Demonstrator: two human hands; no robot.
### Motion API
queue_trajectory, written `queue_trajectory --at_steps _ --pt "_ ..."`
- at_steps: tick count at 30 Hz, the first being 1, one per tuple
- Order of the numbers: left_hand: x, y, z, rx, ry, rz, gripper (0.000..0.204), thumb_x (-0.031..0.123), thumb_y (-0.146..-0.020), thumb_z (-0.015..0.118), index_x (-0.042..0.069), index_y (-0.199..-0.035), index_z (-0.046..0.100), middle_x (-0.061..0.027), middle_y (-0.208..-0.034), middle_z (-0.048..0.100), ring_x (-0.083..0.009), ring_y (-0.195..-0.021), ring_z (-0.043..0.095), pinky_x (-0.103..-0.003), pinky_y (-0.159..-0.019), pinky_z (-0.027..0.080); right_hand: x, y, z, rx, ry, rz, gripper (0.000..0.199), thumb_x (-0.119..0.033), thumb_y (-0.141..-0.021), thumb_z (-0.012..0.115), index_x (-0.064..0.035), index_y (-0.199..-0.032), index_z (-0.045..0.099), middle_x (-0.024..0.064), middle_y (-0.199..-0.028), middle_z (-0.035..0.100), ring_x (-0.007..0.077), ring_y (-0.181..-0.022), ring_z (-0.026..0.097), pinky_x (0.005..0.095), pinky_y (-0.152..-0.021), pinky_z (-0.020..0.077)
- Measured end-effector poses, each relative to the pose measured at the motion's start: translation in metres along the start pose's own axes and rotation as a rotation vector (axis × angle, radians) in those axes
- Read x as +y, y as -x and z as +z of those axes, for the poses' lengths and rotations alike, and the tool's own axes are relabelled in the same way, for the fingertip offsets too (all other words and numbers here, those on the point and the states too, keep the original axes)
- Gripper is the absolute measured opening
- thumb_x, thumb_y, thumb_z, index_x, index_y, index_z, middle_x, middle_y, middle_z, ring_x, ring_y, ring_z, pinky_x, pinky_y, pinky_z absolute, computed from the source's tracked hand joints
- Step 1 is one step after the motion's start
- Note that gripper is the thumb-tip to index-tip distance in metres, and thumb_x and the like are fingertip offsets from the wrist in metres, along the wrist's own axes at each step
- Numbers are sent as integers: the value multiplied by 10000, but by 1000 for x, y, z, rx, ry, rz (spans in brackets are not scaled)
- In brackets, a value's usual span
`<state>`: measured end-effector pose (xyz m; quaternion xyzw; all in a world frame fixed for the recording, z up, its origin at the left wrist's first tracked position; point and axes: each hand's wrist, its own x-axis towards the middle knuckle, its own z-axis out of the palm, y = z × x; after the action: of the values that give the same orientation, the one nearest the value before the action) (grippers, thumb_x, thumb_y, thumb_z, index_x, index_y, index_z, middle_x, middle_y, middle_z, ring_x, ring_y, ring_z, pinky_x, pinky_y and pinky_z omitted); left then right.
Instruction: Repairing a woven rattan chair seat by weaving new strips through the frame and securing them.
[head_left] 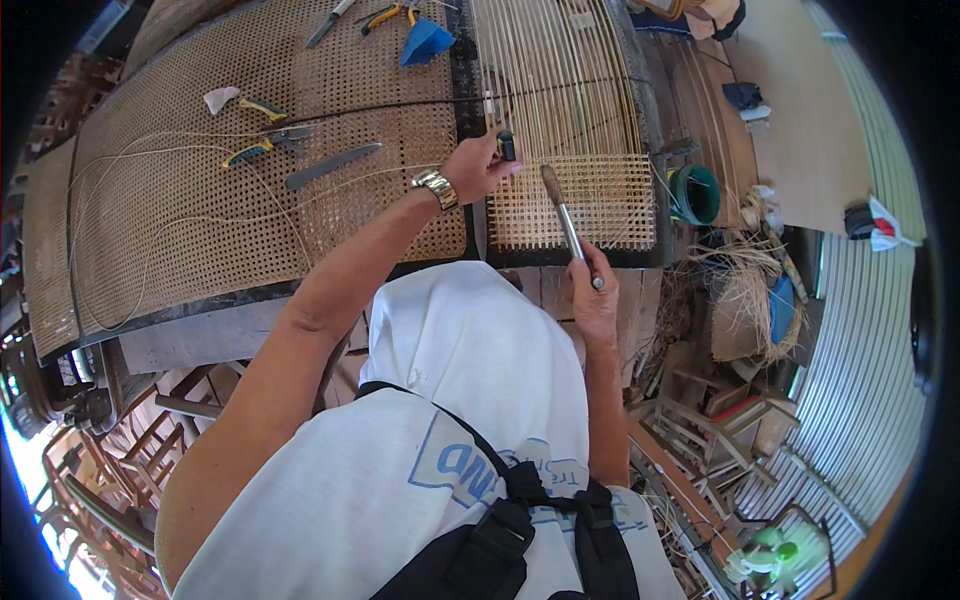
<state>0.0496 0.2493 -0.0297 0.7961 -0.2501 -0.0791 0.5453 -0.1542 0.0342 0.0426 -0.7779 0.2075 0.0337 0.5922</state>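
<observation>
Cane weaving is seen from above, over the person's white shirt and black chest straps.

The left hand (478, 165), with a metal watch (436, 189) at the wrist, is clenched around a small dark tool (507, 146), held against the near left edge of the partly woven cane panel (575, 200). The right hand (594, 290) is closed on the lower end of a long metal tool with a wooden handle (562, 212); its wooden end is raised over the finished woven band of that panel. Above the band, only lengthwise cane strands (545, 70) are strung.

The panel lies on the worktop just right of a larger, fully woven cane sheet (180, 200). On that sheet are scattered a flat metal blade (332, 166), yellow-handled pliers (250, 152), loose cane strands (150, 215) and, farther off, a blue cloth (424, 42).

To the right of the panel a green pot (696, 194) is set, with a heap of straw-coloured fibre (745, 300) nearer. Wooden chair frames (700, 420) are stacked below.
</observation>
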Motion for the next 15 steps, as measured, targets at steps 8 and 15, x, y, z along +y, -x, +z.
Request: queue_trajectory --at_steps 8,15 --pt "-15 10 -1 67 10 -81 296 272 -928 721 44 -1088 620 -99 -843 729 -249 -758 721 -369 -695 548 12 2 -5 -59 113 1 383 -126 -995 582 12 -1352 568 64 -1037 671 111 -879 592 260 -774 499" --pt "-32 -11 -12 152 307 -184 326 332 -931 727 57 -1066 615 -100 -887 730 -194 -809 717 -357 -719 549 13 -8 -4 68 -93 -18 330 -99 -998 572 16 -1306 598 15 -851 615 62 -735 539 229 -645 460"
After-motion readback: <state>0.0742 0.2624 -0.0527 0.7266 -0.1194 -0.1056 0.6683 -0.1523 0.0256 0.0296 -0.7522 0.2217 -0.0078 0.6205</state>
